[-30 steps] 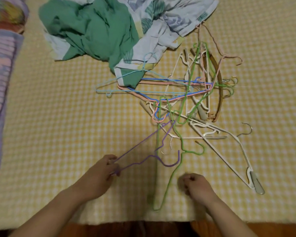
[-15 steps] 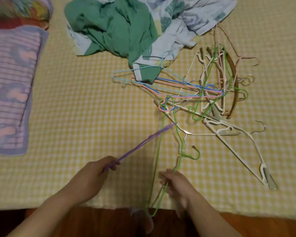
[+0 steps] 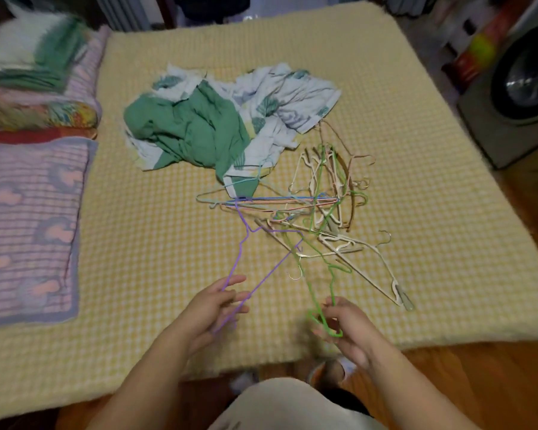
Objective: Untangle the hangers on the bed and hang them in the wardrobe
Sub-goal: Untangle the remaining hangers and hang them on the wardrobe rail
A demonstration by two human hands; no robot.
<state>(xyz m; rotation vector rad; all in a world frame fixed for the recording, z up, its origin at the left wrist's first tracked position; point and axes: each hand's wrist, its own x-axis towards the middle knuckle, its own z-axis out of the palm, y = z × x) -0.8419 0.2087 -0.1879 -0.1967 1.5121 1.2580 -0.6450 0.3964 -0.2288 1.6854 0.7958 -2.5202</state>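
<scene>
While your left hand point(image 3: 213, 308) holds the thin purple wire hanger point(image 3: 251, 265) by its lower corner, with fingers curled around the wire, your right hand point(image 3: 345, 327) pinches the end of the thin green wire hanger point(image 3: 316, 293). Both hangers reach up from your hands into the tangled pile of coloured and white hangers point(image 3: 311, 206), which lies on the yellow checked bed cover point(image 3: 156, 243). Just beside the pile, on its far left side, lies a crumpled green and white cloth point(image 3: 205, 125). A purple striped blanket point(image 3: 28, 218) is well apart, at the left edge.
</scene>
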